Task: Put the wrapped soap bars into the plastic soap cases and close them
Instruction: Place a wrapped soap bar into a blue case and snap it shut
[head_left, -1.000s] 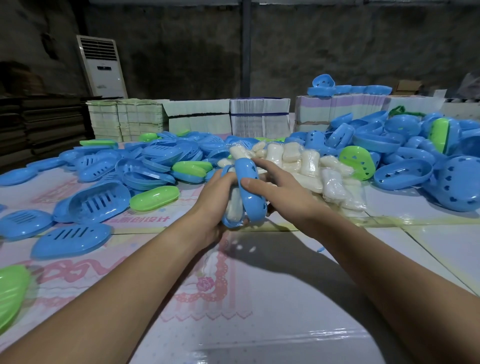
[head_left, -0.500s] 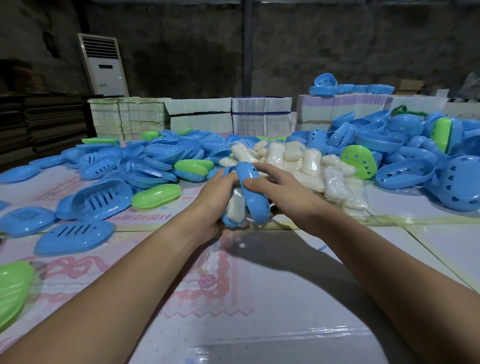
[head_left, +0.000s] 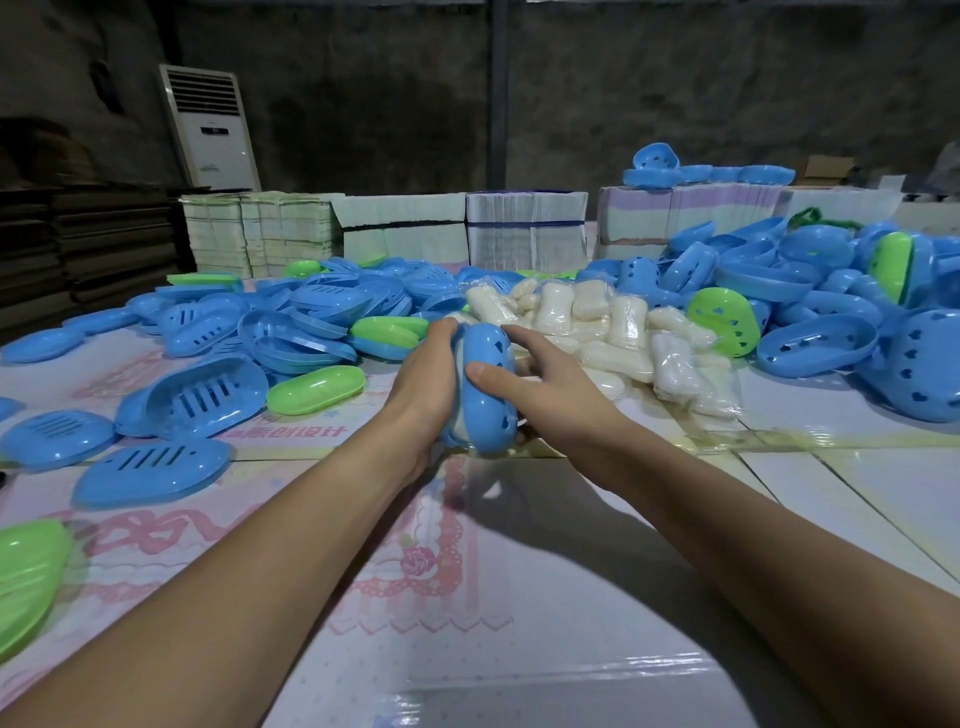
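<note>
Blue plastic fills the head view: one blue soap case (head_left: 485, 384), held on edge above the surface (head_left: 519, 597), is squeezed between two hands. The left hand (head_left: 428, 384) curls around its left side, fingers over the top; the right hand (head_left: 540, 389) grips it from the right, thumb pressed on the shell, forefinger stretched along the top. One wrapped soap bar (head_left: 459, 423) shows pale in the gap between the halves, so the case is not fully shut. Just behind lies a heap of wrapped soap bars (head_left: 613, 332), well over ten, too jumbled to count. Loose blue lids (head_left: 291, 322) pile left and blue trays (head_left: 810, 345) right, dozens each. One closed green case (head_left: 315, 389) lies near the left hand.
</note>
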